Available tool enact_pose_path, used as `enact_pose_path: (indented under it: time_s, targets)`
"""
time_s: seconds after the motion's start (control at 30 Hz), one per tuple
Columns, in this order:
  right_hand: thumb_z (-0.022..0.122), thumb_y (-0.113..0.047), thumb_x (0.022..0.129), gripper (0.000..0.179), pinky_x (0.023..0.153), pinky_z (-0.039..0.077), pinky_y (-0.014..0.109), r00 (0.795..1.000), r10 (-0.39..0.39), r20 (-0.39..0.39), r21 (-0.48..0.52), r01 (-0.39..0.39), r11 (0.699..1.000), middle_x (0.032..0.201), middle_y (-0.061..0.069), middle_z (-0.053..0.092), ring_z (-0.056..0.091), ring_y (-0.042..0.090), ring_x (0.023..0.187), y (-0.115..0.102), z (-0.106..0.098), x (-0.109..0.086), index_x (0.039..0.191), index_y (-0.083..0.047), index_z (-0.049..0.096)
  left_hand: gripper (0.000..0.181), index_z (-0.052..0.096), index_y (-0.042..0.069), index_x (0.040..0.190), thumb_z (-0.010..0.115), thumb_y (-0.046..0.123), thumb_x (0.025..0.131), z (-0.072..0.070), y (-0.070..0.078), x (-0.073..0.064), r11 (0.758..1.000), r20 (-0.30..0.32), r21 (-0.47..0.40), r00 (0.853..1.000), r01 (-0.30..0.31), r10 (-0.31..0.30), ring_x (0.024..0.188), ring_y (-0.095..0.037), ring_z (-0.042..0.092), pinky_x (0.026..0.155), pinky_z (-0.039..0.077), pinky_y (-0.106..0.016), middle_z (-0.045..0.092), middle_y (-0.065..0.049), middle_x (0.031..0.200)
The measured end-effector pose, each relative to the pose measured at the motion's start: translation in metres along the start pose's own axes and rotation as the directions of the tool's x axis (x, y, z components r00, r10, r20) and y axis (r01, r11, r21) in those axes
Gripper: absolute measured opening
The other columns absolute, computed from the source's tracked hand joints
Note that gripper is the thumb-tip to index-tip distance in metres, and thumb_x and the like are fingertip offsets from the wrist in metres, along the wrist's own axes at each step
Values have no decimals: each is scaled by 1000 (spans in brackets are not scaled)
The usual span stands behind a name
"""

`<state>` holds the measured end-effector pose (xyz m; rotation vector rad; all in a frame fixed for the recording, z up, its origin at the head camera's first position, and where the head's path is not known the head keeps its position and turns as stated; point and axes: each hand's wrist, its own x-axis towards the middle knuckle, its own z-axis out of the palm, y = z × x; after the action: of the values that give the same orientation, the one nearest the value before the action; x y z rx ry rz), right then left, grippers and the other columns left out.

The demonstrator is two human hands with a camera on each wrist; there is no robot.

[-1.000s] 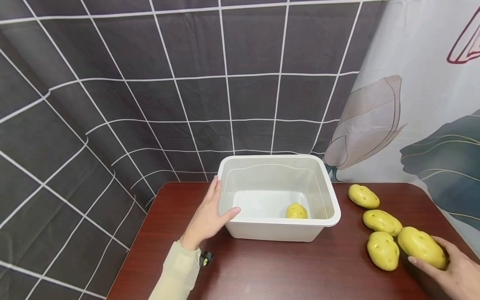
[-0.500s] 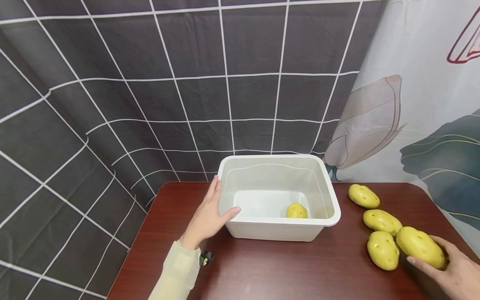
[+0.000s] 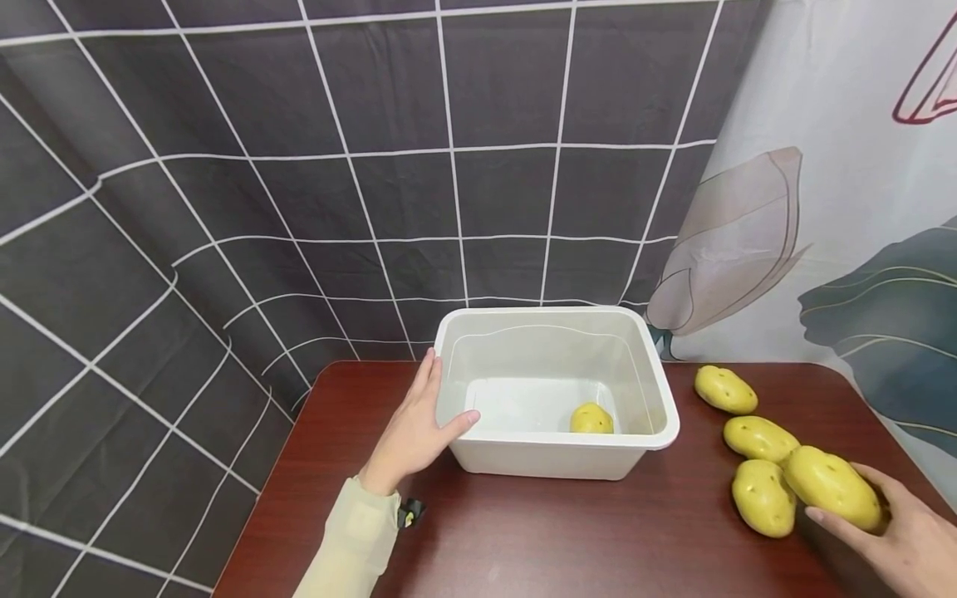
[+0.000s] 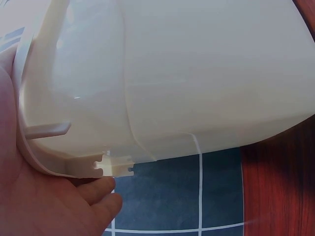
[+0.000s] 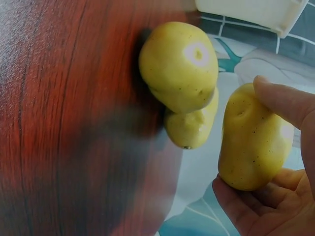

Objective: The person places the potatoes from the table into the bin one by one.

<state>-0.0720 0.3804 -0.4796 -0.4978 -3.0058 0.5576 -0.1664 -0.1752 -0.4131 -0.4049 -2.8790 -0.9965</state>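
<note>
In the head view my left hand point(image 3: 409, 438) rests against the left end of a white plastic bin point(image 3: 549, 457), fingers extended along its rim and thumb over the front edge. The left wrist view shows the palm against the rim of the bin point(image 4: 197, 73). My right hand point(image 3: 908, 527) holds a yellow potato point(image 3: 831, 490) between thumb and fingers at the table's right side. In the right wrist view this potato point(image 5: 253, 142) appears raised off the table. Another potato point(image 3: 591, 419) lies inside the bin near its front right.
Three more potatoes lie right of the bin: one at the back point(image 3: 725, 389), a middle potato point(image 3: 760, 438) and a front potato point(image 3: 763, 498). The reddish-brown table point(image 3: 523, 540) backs onto a dark gridded cloth point(image 3: 396, 199) and a pale patterned cloth point(image 3: 845, 249).
The right hand and its potato have shifted slightly left and up in the head view, overlapping the neighbouring potatoes more. The left hand and bin stay in place.
</note>
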Motion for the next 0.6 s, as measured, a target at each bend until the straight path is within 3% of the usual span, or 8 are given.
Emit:
enact_pose_path:
  time_s: [0.4, 0.6]
  targets:
    - [78, -59, 80, 107, 70, 43, 56, 999, -25, -49, 8, 25, 1000, 115, 41, 47, 54, 49, 86, -12, -2, -4, 143, 14, 32, 104, 15, 3, 159, 60, 66, 91, -1, 1, 0, 1000, 5, 1, 1000, 4, -4, 153, -22, 13, 118, 25, -49, 0, 1, 169]
    - [81, -54, 80, 101, 69, 42, 58, 992, -85, -94, 49, 90, 995, 116, 42, 50, 55, 50, 88, -16, -7, -6, 143, 11, 36, 104, 15, 2, 159, 60, 66, 91, -1, 2, 0, 1000, 5, -5, 1000, -3, 3, 153, -23, 13, 118, 25, -49, 1, 0, 169]
